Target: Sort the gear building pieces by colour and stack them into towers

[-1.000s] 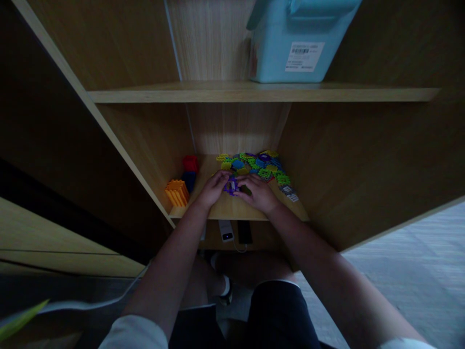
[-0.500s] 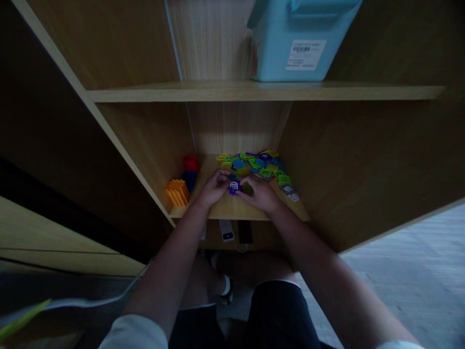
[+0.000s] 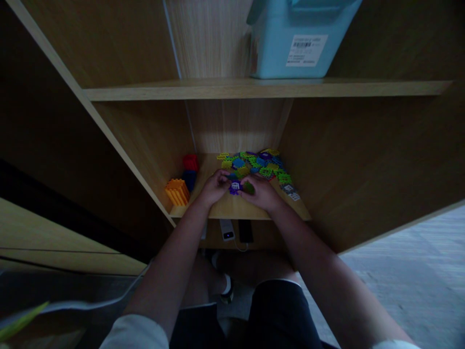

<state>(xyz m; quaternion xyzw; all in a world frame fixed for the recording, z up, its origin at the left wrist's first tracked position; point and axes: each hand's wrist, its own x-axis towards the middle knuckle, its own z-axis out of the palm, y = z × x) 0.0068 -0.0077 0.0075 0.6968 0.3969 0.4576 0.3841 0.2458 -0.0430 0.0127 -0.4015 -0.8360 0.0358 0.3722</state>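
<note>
A purple piece (image 3: 235, 186) is pinched in the curled fingers of the left hand (image 3: 214, 187) at the front of the lower shelf (image 3: 232, 209), a green piece (image 3: 249, 187) beside it gripped by the right hand (image 3: 262, 194). A barcode label (image 3: 306, 50) is carried on the blue bin (image 3: 272, 53) above, its print unreadable

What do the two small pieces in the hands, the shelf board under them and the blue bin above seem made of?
The purple piece in the left hand and the green piece in the right hand: probably moulded plastic, bright uniform colours. Shelf board: wood or wood-look laminate, matt, pale straight grain. Blue bin: smooth plastic, slightly glossy, with a stuck-on label.
</note>
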